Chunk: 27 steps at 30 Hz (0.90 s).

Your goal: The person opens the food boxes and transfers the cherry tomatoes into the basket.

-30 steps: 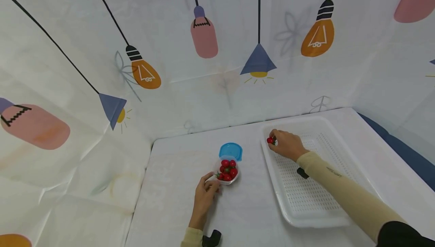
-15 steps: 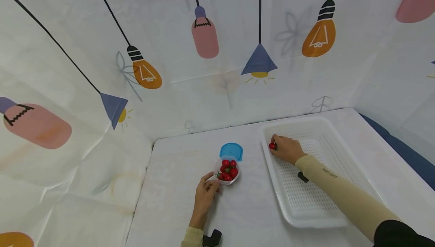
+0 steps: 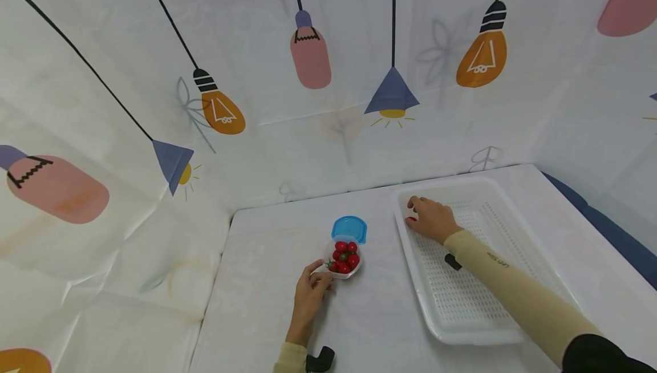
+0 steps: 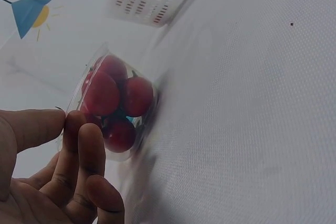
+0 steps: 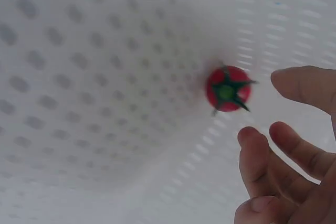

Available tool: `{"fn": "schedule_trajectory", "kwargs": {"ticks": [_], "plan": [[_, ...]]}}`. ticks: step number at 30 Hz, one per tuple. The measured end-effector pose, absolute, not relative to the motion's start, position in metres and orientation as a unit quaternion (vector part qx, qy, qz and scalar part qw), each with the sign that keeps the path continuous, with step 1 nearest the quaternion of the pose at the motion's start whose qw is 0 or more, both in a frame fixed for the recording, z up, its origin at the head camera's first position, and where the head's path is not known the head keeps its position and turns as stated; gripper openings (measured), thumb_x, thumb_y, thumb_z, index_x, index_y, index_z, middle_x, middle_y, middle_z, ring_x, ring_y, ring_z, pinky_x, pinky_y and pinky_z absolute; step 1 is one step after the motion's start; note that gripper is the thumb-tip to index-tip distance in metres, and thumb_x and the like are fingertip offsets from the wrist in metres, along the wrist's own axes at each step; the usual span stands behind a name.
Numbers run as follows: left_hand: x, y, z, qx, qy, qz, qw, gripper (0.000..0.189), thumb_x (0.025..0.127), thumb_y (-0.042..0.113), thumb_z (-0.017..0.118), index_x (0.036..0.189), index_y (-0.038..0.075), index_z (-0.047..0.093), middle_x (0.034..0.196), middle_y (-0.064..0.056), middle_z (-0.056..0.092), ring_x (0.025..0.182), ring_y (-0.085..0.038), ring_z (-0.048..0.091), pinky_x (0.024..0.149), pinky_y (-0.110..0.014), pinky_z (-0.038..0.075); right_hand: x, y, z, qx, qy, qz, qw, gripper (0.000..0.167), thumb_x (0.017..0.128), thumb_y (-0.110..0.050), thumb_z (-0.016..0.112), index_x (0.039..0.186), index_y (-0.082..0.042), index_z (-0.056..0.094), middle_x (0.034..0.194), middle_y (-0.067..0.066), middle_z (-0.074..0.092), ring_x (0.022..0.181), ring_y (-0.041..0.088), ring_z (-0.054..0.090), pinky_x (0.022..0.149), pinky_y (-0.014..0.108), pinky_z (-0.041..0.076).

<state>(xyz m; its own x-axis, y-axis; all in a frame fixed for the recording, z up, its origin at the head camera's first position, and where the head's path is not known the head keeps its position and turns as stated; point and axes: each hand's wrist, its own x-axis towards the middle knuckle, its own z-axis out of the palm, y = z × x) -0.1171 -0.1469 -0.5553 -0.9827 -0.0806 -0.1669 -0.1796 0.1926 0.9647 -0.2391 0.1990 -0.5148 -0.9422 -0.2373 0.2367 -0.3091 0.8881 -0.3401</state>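
Note:
My left hand (image 3: 308, 299) pinches the near-left rim of a small clear plastic container (image 3: 347, 276) between thumb and fingers. Several red cherry tomatoes (image 4: 102, 94) with green stems fill it. Its blue lid (image 3: 349, 228) lies folded back behind it. At the far-left end of a white perforated basket (image 3: 417, 290), my right hand (image 3: 433, 222) hovers with fingers spread. Close below those fingers, a single cherry tomato (image 5: 228, 89) lies in the basket, stem end toward the right wrist camera. Fingertips and tomato are apart; the head view shows only a sliver of it.
A white-covered table (image 3: 256, 282) bears the container on the left and the basket on the right. Behind it hangs a white sheet (image 3: 328, 133) printed with lamps and bulbs. A dark blue cloth (image 3: 605, 219) shows beyond the right table edge.
My right hand lowered the cherry tomato into the basket, then its fingers spread and let go. The left hand and container have stayed in place.

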Motion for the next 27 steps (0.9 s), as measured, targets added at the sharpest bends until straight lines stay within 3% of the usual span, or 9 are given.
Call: {"fn": "schedule_trajectory", "kwargs": {"ticks": [7, 12, 21, 27], "plan": [[-0.117, -0.147, -0.555, -0.081, 0.771, 0.630, 0.042, 0.050, 0.099, 0.028, 0.066, 0.142, 0.009, 0.051, 0.100, -0.006, 0.072, 0.090, -0.024, 0.067, 0.075, -0.033, 0.047, -0.243, 0.186, -0.483, 0.143, -0.957, 0.209, 0.142, 0.030, 0.090, -0.020, 0.074, 0.113, -0.003, 0.065, 0.100, 0.013, 0.072, 0.060, 0.021, 0.063, 0.043, 0.031, 0.043], [-0.117, -0.148, -0.556, -0.080, 0.772, 0.630, 0.039, 0.050, 0.099, 0.029, 0.067, 0.142, 0.009, 0.051, 0.099, -0.007, 0.072, 0.089, -0.024, 0.067, 0.073, -0.030, 0.047, -0.244, 0.170, -0.462, 0.136, -0.955, 0.219, 0.144, 0.028, 0.092, -0.019, 0.072, 0.115, -0.005, 0.066, 0.102, 0.012, 0.071, 0.060, 0.021, 0.063, 0.044, 0.030, 0.043], [-0.116, -0.147, -0.555, -0.082, 0.770, 0.632, 0.035, 0.049, 0.099, 0.028, 0.067, 0.142, 0.007, 0.051, 0.099, -0.007, 0.073, 0.090, -0.026, 0.068, 0.072, -0.029, 0.047, -0.240, 0.134, -0.445, 0.155, -0.952, 0.222, 0.139, 0.030, 0.091, -0.022, 0.074, 0.117, -0.009, 0.067, 0.105, 0.007, 0.071, 0.065, 0.018, 0.063, 0.050, 0.032, 0.048], [-0.116, -0.147, -0.555, -0.086, 0.771, 0.630, 0.041, 0.049, 0.100, 0.028, 0.066, 0.142, 0.009, 0.051, 0.099, -0.006, 0.073, 0.091, -0.024, 0.067, 0.075, -0.031, 0.047, -0.232, 0.110, -0.439, 0.173, -0.947, 0.241, 0.122, 0.031, 0.091, -0.024, 0.076, 0.118, -0.012, 0.068, 0.108, 0.006, 0.072, 0.084, 0.022, 0.068, 0.064, 0.035, 0.056]]}}
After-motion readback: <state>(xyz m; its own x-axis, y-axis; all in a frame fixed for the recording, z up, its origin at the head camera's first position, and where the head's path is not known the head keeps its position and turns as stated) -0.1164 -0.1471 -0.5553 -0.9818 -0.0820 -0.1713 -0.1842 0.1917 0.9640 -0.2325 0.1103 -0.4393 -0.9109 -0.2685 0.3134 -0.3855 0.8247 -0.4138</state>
